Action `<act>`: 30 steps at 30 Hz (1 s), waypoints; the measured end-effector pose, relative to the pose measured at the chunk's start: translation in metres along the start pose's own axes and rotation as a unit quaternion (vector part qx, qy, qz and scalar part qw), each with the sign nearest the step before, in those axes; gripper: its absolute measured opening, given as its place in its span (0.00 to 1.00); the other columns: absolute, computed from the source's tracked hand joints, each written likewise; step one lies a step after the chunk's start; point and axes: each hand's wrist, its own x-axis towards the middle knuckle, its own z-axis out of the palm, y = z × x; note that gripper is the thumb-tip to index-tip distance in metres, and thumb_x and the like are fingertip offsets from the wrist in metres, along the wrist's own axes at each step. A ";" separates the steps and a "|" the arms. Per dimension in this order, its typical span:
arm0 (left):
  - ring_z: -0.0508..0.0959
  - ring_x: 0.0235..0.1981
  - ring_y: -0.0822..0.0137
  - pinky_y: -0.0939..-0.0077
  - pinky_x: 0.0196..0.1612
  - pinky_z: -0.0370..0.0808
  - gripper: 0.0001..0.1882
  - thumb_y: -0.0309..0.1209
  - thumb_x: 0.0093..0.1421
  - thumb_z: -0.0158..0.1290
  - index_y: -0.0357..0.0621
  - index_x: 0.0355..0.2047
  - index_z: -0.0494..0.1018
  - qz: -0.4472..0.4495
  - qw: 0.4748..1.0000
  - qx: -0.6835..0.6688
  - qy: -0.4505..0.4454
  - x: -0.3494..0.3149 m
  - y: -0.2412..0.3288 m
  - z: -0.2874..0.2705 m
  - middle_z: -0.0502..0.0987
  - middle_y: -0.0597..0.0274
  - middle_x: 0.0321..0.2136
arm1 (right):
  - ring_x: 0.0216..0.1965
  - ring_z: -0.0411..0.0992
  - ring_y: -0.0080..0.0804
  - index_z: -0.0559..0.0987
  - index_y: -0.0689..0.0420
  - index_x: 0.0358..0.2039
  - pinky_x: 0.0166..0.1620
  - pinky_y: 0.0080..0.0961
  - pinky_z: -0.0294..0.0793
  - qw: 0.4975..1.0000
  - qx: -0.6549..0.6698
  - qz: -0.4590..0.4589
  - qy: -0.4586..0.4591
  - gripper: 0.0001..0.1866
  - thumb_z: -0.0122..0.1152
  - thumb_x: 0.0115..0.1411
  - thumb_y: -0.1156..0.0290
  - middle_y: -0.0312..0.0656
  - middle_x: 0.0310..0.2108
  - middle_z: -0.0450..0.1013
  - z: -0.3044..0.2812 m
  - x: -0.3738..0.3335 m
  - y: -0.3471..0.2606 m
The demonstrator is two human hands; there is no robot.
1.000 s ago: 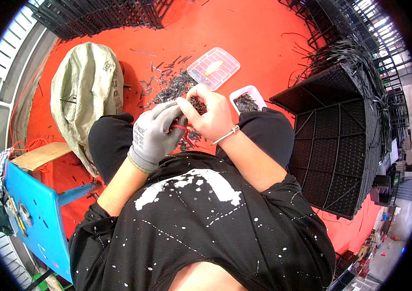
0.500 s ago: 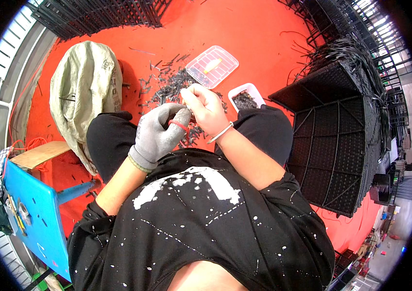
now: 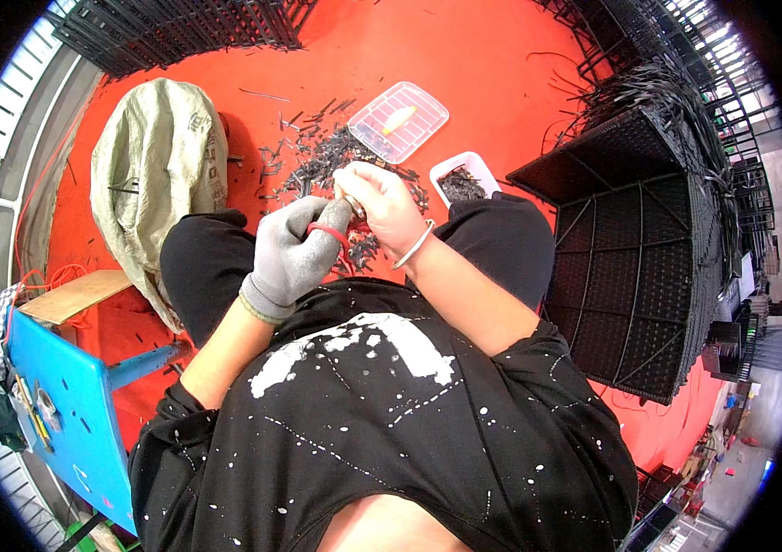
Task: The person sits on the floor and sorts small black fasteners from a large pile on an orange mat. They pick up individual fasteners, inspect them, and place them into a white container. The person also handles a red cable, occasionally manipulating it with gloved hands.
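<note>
My left hand (image 3: 288, 250), in a grey work glove, is closed over my lap. A red loop handle (image 3: 328, 236), like that of small scissors, rings its gloved finger; the blades are hidden by the hands. My bare right hand (image 3: 380, 204) meets its fingertips, with finger and thumb pinched. Something small and dark (image 3: 354, 208) shows between the two hands, too small to name. Beneath and beyond them, black strip offcuts (image 3: 322, 164) lie heaped on the red floor. By my right knee stands a white tub (image 3: 465, 177) holding dark pieces.
A clear plastic lid (image 3: 400, 121) with a pale yellow-white item on it lies past the offcuts. At left are a pale sack (image 3: 159, 156) and a blue table (image 3: 69, 396). Black woven furniture panels (image 3: 626, 285) stand at right; black frames (image 3: 179, 32) stand far left.
Both hands stay together, shifting slightly; the right fingers have tilted and a small dark thing now shows between the hands. The view has moved a little.
</note>
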 end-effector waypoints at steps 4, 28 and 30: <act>0.66 0.14 0.82 0.82 0.17 0.63 0.13 0.33 0.62 0.53 0.37 0.23 0.73 -0.103 0.991 -0.089 -0.005 -0.001 0.008 0.001 0.68 0.70 0.13 | 0.23 0.61 0.13 0.71 0.55 0.24 0.29 0.14 0.60 0.999 0.021 -0.015 0.040 0.12 0.53 0.64 0.65 0.27 0.21 0.65 0.005 -0.001 0.004; 0.66 0.12 0.81 0.83 0.15 0.61 0.15 0.37 0.62 0.52 0.40 0.24 0.73 -0.165 0.966 -0.198 0.028 -0.002 0.006 0.007 0.68 0.70 0.12 | 0.27 0.63 0.12 0.72 0.59 0.28 0.31 0.14 0.65 0.992 -0.024 -0.111 0.055 0.10 0.52 0.65 0.68 0.28 0.23 0.66 0.009 -0.002 0.008; 0.66 0.12 0.80 0.83 0.15 0.61 0.14 0.38 0.62 0.52 0.40 0.24 0.73 -0.179 0.963 -0.202 0.022 -0.002 0.005 0.007 0.69 0.69 0.13 | 0.27 0.63 0.12 0.72 0.59 0.29 0.31 0.14 0.65 0.991 -0.024 -0.118 0.051 0.09 0.53 0.65 0.69 0.28 0.23 0.66 0.007 -0.002 0.009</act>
